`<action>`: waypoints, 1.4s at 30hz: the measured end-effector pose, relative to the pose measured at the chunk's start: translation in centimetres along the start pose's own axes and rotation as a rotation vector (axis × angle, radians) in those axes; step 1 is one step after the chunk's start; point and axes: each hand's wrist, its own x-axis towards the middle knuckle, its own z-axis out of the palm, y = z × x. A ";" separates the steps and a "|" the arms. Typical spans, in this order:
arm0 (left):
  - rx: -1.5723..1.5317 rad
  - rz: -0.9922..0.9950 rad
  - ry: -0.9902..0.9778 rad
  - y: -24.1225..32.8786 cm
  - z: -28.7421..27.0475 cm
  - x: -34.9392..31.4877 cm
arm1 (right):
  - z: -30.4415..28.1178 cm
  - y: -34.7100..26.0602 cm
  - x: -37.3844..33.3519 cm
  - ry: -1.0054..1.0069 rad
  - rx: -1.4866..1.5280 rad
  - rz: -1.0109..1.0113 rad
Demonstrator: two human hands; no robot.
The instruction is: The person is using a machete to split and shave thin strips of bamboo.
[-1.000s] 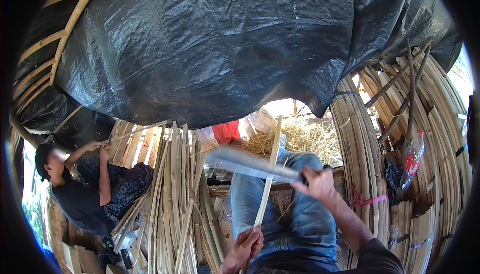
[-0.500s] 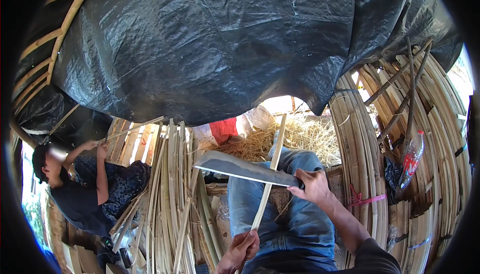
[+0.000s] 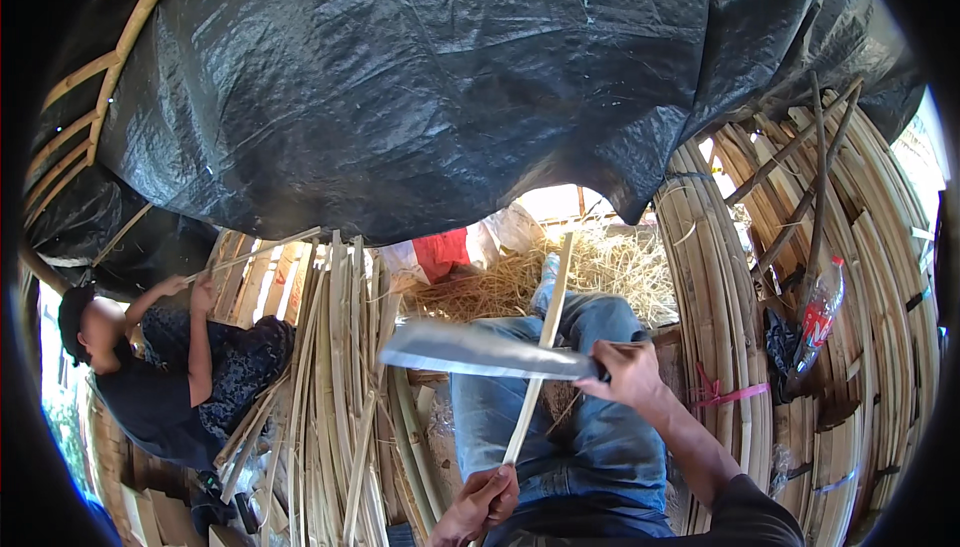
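Note:
In my right hand point(image 3: 628, 371) is the dark handle of a machete point(image 3: 480, 351); the fingers are wrapped round it. Its broad blade points left and lies across a thin bamboo strip point(image 3: 528, 409), over my jeans. The blade looks slightly smeared by motion. Low in the picture my left hand point(image 3: 484, 503) is closed round the near end of the strip. From there the strip slants up and away between my knees, its far end above the straw.
Long split bamboo strips point(image 3: 335, 387) stand at my left, and more bundles point(image 3: 705, 287) at my right. A plastic bottle point(image 3: 822, 317) leans there. A co-worker point(image 3: 160, 377) sits at the left with a strip. Straw point(image 3: 625, 272) lies ahead beneath a black tarp point(image 3: 430, 97).
The machete blade has shifted slightly down the strip toward me and tilted, its tip a little lower. My left hand has stayed on the strip's near end.

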 end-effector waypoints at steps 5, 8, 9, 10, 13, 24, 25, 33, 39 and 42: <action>0.027 0.008 -0.032 0.3 0.2 -0.1 | 0.5 2.6 -0.1 0.138 -0.070 0.293; 0.011 0.001 0.061 -1.1 -0.4 -0.1 | 0.7 1.4 -0.7 0.092 0.012 0.198; -0.024 -0.005 0.153 -1.6 -0.8 -0.1 | 0.9 0.8 -0.5 0.054 0.039 0.115; -0.023 -0.007 0.155 -1.4 -0.9 -0.2 | 0.9 0.7 -0.4 0.054 0.041 0.116; -0.110 -0.069 0.074 -0.3 -0.1 -0.3 | 0.5 1.9 0.2 0.078 0.042 0.181; -0.054 -0.131 0.124 -1.7 -0.9 -0.7 | 0.9 4.6 0.4 0.232 -0.057 0.415; -0.038 -0.087 0.109 -1.7 0.0 -0.8 | 0.7 4.5 -0.1 0.235 -0.056 0.411; -0.057 -0.077 -0.151 0.1 -1.5 -0.3 | 1.9 5.5 1.0 0.225 0.036 0.457; 0.175 0.064 0.199 0.6 -1.5 0.1 | 1.8 7.9 -1.7 0.215 0.575 1.121; 0.557 0.474 0.373 -0.7 -2.1 3.4 | 0.1 6.5 -3.1 0.193 0.568 1.068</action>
